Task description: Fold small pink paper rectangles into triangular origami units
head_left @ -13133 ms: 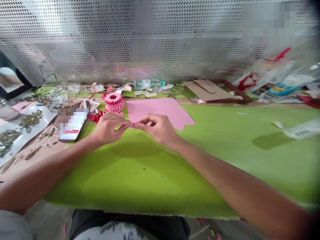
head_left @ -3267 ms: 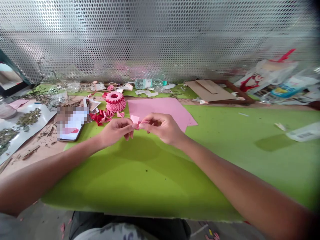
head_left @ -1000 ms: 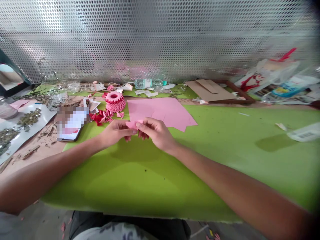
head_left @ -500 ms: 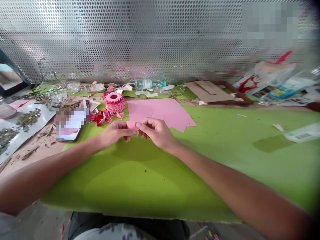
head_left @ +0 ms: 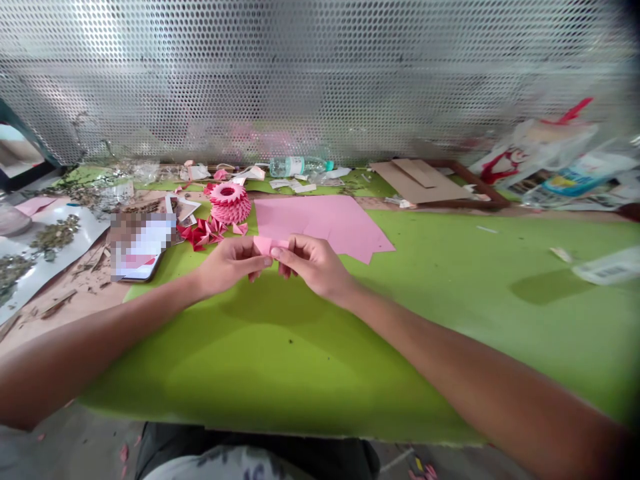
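Note:
A small piece of pink paper [head_left: 263, 245] is pinched between my two hands above the green tabletop [head_left: 280, 373]. My left hand [head_left: 233, 261] grips its left side, thumb on the near face. On the other side my right hand [head_left: 311, 265] closes thumb and fingers on the paper. Part of the piece is hidden behind my fingers. Just beyond lies a larger pink sheet [head_left: 320, 217] with a notched near edge. Red and pink folded paper pieces [head_left: 203, 233] are heaped to the left, beside a round ring-shaped stack of folded pink paper [head_left: 230, 202].
A phone [head_left: 143, 250] lies at the left, near dried plant bits on a white sheet [head_left: 83, 250]. Along the perforated metal wall [head_left: 300, 73] are a plastic bottle [head_left: 300, 166], cardboard pieces [head_left: 425, 183] in a tray, and plastic packages [head_left: 575, 177] at the right.
Both hands stay in nearly the same place. The pink paper between them has shifted slightly, with more of its upper edge showing toward my right fingers.

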Available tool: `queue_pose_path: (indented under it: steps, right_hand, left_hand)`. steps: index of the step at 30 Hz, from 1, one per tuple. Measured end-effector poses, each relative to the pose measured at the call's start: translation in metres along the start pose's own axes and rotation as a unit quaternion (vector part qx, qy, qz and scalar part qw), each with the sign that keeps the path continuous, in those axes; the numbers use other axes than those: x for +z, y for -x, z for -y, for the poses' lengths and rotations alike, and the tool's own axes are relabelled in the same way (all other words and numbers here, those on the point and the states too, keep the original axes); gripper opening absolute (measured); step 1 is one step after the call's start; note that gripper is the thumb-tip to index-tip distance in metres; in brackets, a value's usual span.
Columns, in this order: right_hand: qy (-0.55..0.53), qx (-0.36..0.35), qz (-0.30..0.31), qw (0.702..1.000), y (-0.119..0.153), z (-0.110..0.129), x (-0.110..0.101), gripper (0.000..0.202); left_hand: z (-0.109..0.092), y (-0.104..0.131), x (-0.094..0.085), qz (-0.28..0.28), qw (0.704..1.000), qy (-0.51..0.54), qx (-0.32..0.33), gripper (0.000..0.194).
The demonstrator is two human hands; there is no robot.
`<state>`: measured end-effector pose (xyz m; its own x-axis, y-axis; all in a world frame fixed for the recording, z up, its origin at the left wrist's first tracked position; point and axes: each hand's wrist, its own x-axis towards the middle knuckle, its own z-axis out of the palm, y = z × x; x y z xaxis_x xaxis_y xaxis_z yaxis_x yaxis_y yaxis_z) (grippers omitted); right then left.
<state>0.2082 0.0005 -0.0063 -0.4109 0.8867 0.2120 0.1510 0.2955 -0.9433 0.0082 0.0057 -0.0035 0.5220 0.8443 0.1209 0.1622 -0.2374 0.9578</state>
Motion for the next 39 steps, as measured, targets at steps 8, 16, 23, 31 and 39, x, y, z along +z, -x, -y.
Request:
queue_pose_path:
  steps: [8,16,23,31,39]
  right_hand:
    - [-0.026,0.009,0.02,0.999,-0.001,0.003,0.0,0.032]
    - [-0.019,0.044,0.063,0.997,-0.01,-0.009,-0.017,0.025]
    - [0.002,-0.005,0.04,0.999,-0.01,-0.007,-0.018,0.023]
    - [-0.024,-0.014,0.04,0.999,-0.006,-0.006,-0.015,0.029]
    - [0.104,-0.088,-0.038,0.99,-0.002,-0.006,-0.011,0.014]
  left_hand:
    - [0.003,0.001,-0.003,-0.012,0.998,-0.062,0.026,0.027]
    - [0.004,0.002,-0.011,-0.073,0.988,-0.1,0.09,0.059]
    - [0.006,0.0,-0.01,-0.085,0.977,-0.179,0.073,0.039]
    - [0.009,-0.002,-0.013,-0.081,0.966,-0.222,0.1,0.013]
    - [0.008,-0.005,-0.012,-0.01,0.999,-0.029,-0.027,0.048]
